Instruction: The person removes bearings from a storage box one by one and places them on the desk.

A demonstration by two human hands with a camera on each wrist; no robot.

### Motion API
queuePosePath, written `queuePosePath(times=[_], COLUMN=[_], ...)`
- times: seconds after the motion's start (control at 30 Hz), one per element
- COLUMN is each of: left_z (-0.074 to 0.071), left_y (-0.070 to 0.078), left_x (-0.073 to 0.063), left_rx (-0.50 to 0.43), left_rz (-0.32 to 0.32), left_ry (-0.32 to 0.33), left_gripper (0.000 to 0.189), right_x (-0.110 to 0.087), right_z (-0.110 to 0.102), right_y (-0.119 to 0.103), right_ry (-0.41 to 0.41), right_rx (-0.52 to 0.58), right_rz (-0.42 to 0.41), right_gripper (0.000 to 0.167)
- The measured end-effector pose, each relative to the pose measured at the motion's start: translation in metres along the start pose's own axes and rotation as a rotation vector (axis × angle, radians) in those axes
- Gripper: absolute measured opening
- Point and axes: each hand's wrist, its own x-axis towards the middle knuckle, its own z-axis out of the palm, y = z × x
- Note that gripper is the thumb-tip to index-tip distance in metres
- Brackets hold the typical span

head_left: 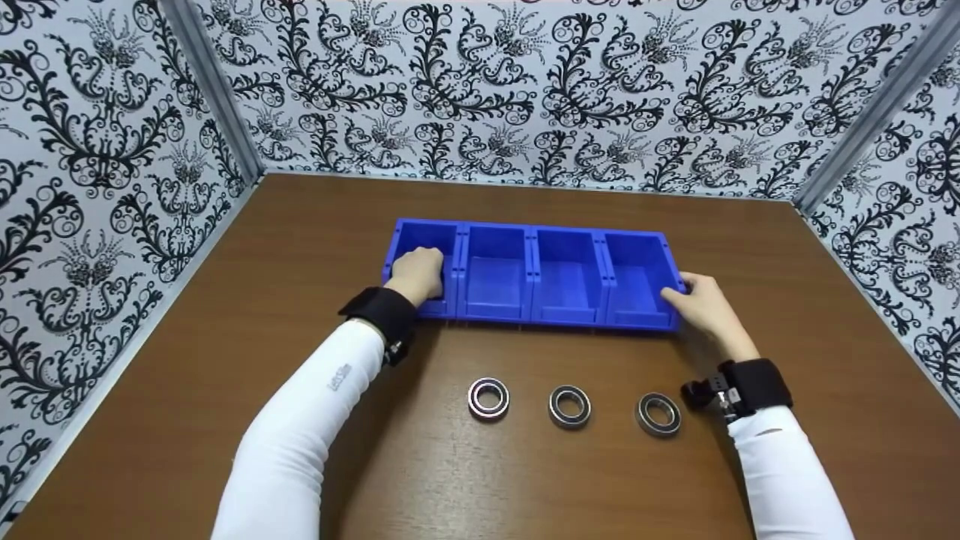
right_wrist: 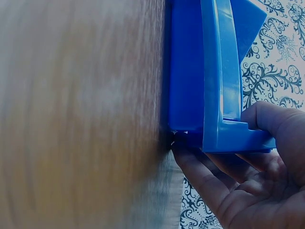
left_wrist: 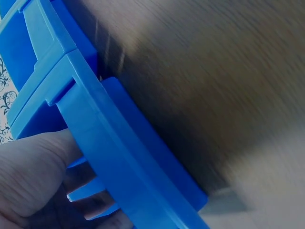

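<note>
A row of joined blue storage bins stands on the table. In the head view my left hand reaches into the leftmost bin, its knuckles up. The left wrist view shows the left hand behind the bin's front wall, which hides the fingertips; I cannot tell what they hold. At the other end, my right hand grips the side wall of the rightmost bin, thumb at the top edge. In the right wrist view the right hand's fingers lie along the outside of that bin.
Three metal ball bearings lie in a row before the bins: a left one, a middle one and a right one, close to the right wrist camera. Patterned wall panels border the brown table at the back and sides.
</note>
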Motion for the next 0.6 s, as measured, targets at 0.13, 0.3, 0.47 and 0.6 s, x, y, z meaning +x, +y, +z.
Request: queuePosePath(times=[0.13,0.3,0.47,0.6], left_z=[0.0013,0.0009,0.0000,0.0001], left_y=[-0.0008,-0.0016,-0.0021,-0.0024], left_x=[0.0038,0.0060,0.0066,0.0068], left_rx=[0.005,0.003,0.001,0.000], left_rz=[-0.007,-0.008,-0.009,-0.009], left_ry=[-0.016,-0.028,-0.028,-0.024], left_gripper=[0.027,0.028,0.029,0.028], right_x=[-0.0004,-0.0006,-0.0006,-0.0004], right_z=[0.0002,0.0006,0.0001,0.0000], right_y=[-0.0003,-0.0005,-0.0009,-0.0007], right_ry=[0.003,0.007,0.011,0.004], right_rx=[0.001,0.001,-0.003,-0.016], right_rz=[0.000,0.001,0.001,0.006], right_gripper=[0.039,0.039,0.039,0.040])
